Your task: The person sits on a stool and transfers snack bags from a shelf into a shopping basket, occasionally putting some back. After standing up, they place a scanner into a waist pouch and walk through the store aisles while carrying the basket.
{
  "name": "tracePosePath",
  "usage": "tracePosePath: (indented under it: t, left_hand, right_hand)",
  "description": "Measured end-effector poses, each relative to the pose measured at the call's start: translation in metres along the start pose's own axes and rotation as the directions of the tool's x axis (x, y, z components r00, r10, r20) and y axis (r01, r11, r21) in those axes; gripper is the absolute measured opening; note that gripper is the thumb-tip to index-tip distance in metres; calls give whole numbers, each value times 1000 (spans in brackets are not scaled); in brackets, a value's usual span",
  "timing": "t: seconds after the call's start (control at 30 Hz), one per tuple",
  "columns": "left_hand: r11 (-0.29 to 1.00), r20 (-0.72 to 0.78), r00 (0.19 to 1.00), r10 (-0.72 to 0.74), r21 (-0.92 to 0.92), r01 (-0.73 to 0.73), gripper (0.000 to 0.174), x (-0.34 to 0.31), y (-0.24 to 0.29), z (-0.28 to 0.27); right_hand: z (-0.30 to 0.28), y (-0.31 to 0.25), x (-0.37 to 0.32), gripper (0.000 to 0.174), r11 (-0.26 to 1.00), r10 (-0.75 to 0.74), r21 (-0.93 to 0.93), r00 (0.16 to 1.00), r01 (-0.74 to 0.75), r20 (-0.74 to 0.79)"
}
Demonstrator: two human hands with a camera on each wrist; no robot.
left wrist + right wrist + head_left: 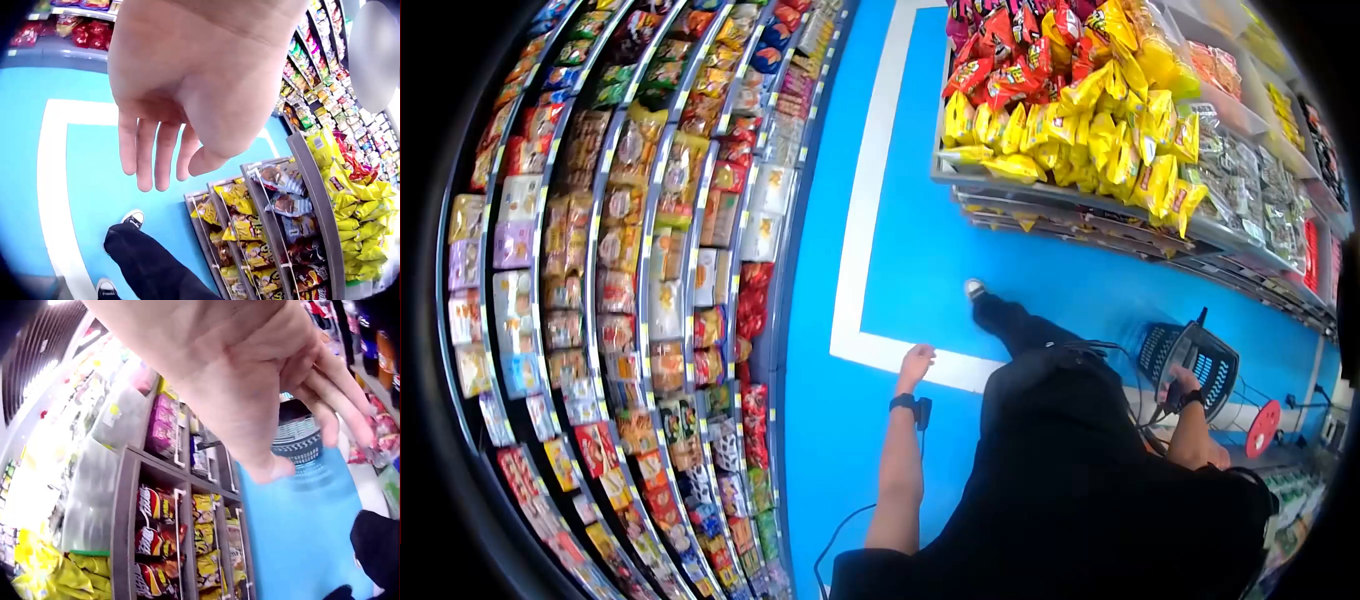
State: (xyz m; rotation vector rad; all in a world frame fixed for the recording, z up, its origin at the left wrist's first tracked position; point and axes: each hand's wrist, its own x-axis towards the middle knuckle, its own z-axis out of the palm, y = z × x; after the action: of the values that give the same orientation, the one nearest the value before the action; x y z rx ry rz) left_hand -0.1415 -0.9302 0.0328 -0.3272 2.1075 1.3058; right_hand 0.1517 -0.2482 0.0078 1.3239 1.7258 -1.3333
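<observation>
My left hand (916, 366) hangs in the air over the blue floor with nothing in it. In the left wrist view its palm and loosely bent fingers (164, 147) show clearly, apart from the shelves. On the other side, my right hand (1184, 384) overlaps a dark shopping basket (1218, 372) in the head view. Seen from the right wrist, the fingers (340, 403) are loosely bent and spread from the thumb, with no object between them. The basket (299, 447) appears beyond and below that hand, its inside partly hidden by it.
Tall shelves of packaged snacks (625, 250) line the left side. A display stand (1060, 200) at front right bears yellow and red snack bags (1100, 130). White floor tape (860, 230) marks the blue floor (920, 240). A red disc (1263, 428) stands beside the basket.
</observation>
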Motion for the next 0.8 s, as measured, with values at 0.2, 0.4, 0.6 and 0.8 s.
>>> tracePosePath:
  t: [0.2, 0.4, 0.6, 0.8]
  left_hand:
    - [987, -72, 997, -7, 158, 18, 24, 18, 15, -113]
    - [976, 42, 985, -166, 151, 158, 26, 19, -52, -233]
    - [912, 406, 835, -372, 328, 247, 24, 106, -59, -326]
    - [779, 580, 815, 5, 508, -367, 22, 291, 31, -425]
  right_hand:
    - [137, -79, 28, 26, 597, -213, -792, 927, -128, -310]
    - [260, -271, -72, 28, 935, -100, -338, 828, -112, -552]
    - [350, -325, -108, 29, 960, 25, 260, 893, 105, -450]
    - [484, -369, -132, 45, 976, 45, 193, 771, 102, -635]
